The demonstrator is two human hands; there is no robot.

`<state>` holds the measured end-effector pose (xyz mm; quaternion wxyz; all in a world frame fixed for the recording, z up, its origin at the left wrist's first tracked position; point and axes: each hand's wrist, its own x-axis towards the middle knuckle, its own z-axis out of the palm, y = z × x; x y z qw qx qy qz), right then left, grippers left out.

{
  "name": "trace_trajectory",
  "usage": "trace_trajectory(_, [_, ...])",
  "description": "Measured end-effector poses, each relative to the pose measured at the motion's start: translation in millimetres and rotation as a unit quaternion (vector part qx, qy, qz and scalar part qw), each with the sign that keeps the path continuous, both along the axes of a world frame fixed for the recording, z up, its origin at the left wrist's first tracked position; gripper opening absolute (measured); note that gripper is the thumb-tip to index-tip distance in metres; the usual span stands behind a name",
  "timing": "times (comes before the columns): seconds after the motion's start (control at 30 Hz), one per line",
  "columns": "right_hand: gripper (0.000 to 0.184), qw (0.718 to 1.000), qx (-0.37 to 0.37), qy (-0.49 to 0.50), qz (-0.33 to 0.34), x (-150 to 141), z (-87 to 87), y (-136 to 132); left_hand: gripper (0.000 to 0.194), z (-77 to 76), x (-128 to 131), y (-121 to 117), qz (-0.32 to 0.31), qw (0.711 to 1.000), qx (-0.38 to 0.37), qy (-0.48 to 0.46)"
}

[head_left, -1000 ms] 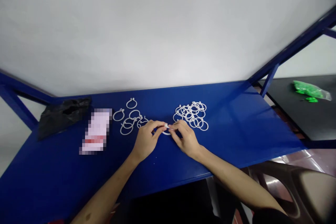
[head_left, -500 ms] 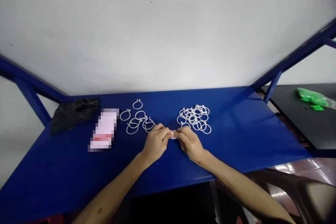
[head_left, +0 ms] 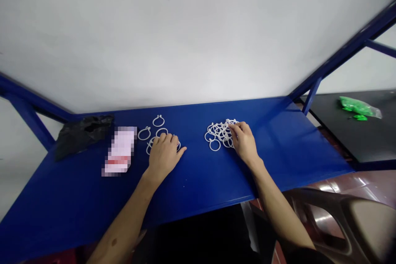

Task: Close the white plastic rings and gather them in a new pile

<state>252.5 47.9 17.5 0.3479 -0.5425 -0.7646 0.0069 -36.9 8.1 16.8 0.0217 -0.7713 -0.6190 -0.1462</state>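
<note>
Covering part of a loose group of thin white rings with small knobbed ends [head_left: 156,133], the left hand [head_left: 165,152] is palm down, fingers extended and thumb out to the side; whether it grips any ring cannot be told. The right hand [head_left: 243,138] is at a denser pile of matching white rings [head_left: 220,133], thumb and fingertips drawn together at the pile's far edge; whether a ring is pinched between them is too small to tell. Both ring groups lie on a flat blue table [head_left: 198,181], well apart. Left of the loose group lies a pixelated pale rectangular item with a red band [head_left: 119,148], just beside a crumpled black plastic bag [head_left: 82,134].
</note>
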Motion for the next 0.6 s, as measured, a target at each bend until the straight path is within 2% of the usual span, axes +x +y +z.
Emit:
trace_trajectory(0.07, [0.028, 0.999, 0.0, -0.037, 0.006, 12, -2.5, 3, 0.016, -2.6, 2, -1, -0.008, 0.999, -0.003, 0.034])
trace_trajectory(0.17, [0.027, 0.998, -0.005, -0.062, 0.017, 19, -6.4, 4, 0.018, -5.5, 5, -3, -0.013, 0.999, 0.0, 0.029])
trace_trajectory(0.4, [0.03, 1.0, 0.014, -0.017, 0.018, 6, -12.5, -2, 0.018, 5.9, 2, -4, 0.024, 0.993, 0.033, -0.115])
trace_trajectory(0.47, [0.03, 0.999, 0.007, -0.004, 0.052, -4, -14.4, -6, 0.016, 9.7, 4, -4, 0.033, 0.988, 0.038, -0.147])
trace_trajectory(0.6, [0.032, 0.983, -0.042, 0.017, 0.179, -35, -12.3, -14, 0.018, 15.1, 11, -4, 0.049, 0.969, 0.031, -0.242])
